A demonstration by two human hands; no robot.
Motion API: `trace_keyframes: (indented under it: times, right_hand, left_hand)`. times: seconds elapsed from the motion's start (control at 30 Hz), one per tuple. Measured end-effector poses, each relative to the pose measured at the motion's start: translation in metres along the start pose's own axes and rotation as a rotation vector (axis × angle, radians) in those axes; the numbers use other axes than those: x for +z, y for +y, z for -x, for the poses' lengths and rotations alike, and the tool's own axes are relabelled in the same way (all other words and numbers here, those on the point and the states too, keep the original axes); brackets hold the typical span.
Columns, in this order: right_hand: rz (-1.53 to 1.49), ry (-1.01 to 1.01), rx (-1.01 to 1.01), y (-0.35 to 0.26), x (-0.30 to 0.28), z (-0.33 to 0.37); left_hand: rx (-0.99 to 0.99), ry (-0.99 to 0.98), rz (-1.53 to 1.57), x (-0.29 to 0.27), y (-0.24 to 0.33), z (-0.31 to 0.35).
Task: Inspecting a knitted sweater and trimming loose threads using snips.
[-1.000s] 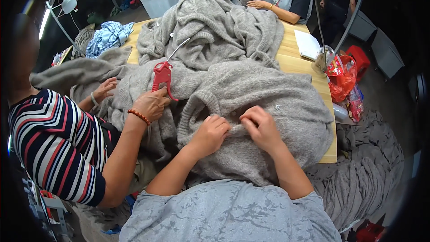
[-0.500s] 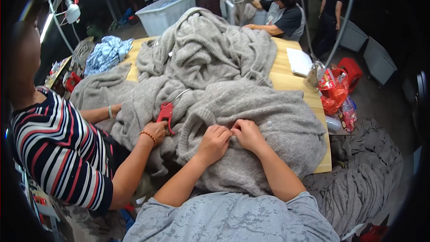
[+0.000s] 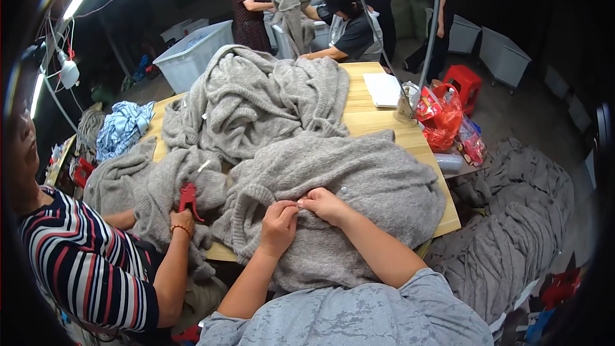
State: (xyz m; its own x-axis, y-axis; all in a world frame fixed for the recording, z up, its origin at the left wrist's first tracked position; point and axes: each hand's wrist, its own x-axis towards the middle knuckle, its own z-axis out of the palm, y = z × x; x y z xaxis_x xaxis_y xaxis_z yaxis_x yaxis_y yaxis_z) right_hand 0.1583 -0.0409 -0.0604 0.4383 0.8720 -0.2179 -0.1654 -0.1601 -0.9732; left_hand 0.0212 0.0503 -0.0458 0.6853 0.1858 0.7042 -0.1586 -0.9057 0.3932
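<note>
A large grey knit garment (image 3: 378, 186) lies bunched on the table in front of me, its ribbed edge folded over near my left hand. My left hand (image 3: 279, 225) is closed, thumb and fingertips pinched at the garment's surface. Against it, fingertip to fingertip, my right hand (image 3: 325, 206) makes a similar pinch. A tiny pale spot shows between the fingertips, too small to name. To my left, a co-worker in a striped top holds a red trigger-handled tool (image 3: 188, 198) over another piece of grey knit (image 3: 160, 176).
A heap of grey knitwear (image 3: 256, 99) fills the far part of the wooden table (image 3: 368, 122). White paper (image 3: 382, 90) and a red plastic bag (image 3: 442, 118) are at the far right. More knitwear (image 3: 512, 237) is piled right of the table. People stand beyond, near pale bins (image 3: 192, 57).
The view has turned, so the scene sits further left. Both my hands remain pinched together on the garment. The co-worker's hand and red tool have shifted slightly away from my left hand.
</note>
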Motion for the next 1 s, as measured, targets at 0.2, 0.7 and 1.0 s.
trace_keyframes:
  times: [0.2,0.7,1.0]
  right_hand:
    - [0.216,0.036,-0.006,-0.014,0.003,0.010]
    - [0.996,0.199,-0.747,-0.011,0.014,0.040]
    - [0.813,0.224,-0.654,-0.006,0.017,0.042]
  left_hand:
    - [-0.076,-0.003,-0.014,0.000,0.004,0.000]
    - [-0.355,-0.402,0.024,-0.025,0.005,-0.012]
    - [-0.242,-0.162,0.363,-0.002,0.075,-0.232]
